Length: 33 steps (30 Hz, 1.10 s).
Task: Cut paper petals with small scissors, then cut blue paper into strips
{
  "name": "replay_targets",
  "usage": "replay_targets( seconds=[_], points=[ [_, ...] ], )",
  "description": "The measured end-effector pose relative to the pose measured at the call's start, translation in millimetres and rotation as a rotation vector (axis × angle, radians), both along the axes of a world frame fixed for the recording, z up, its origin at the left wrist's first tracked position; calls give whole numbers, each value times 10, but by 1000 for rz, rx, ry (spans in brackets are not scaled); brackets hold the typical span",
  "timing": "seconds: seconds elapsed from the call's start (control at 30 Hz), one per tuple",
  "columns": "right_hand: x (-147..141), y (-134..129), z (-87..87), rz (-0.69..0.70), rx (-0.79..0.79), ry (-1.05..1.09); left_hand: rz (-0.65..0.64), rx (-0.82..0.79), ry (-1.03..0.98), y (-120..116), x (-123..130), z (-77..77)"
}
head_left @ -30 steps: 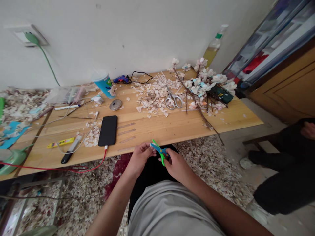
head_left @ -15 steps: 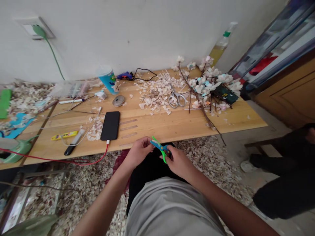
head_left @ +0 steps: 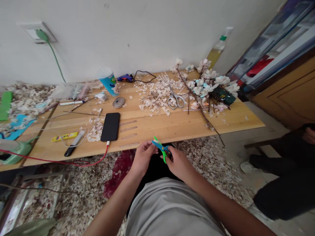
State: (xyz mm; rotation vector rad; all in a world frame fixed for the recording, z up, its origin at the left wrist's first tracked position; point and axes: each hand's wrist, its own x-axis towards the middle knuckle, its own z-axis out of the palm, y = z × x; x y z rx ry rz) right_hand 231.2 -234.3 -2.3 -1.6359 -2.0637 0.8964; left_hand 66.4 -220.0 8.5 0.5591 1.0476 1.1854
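Note:
My right hand (head_left: 177,161) grips a pair of blue and green scissors (head_left: 161,148) by the handles, over my lap just off the table's front edge. The blades are parted and point up and left. Close to the blade tips, my left hand (head_left: 145,154) is closed in a pinch. A small pale piece shows between the blades by its fingertips, too small to name for certain. Near my hands on the wooden table (head_left: 157,126) lie several thin brown strips (head_left: 129,128).
A phone (head_left: 110,127) with a red cable, a utility knife (head_left: 75,143) and a blue cup (head_left: 108,82) stand or lie left. Pale shavings (head_left: 156,95), grey scissors (head_left: 176,100) and flowering branches (head_left: 204,83) lie farther back. A seated person's dark-clothed leg (head_left: 285,193) is at right.
My left hand has shifted slightly right and turned more upright by the scissors. The scissors stay in my right hand, their blades a little changed in angle. The view has shifted slightly.

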Motion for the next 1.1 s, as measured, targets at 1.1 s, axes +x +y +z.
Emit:
replay_targets(
  seconds=[1.1],
  points=[
    [-49, -68, -10, -51, -65, 128, 4, -28, 70, -49, 162, -23]
  ],
)
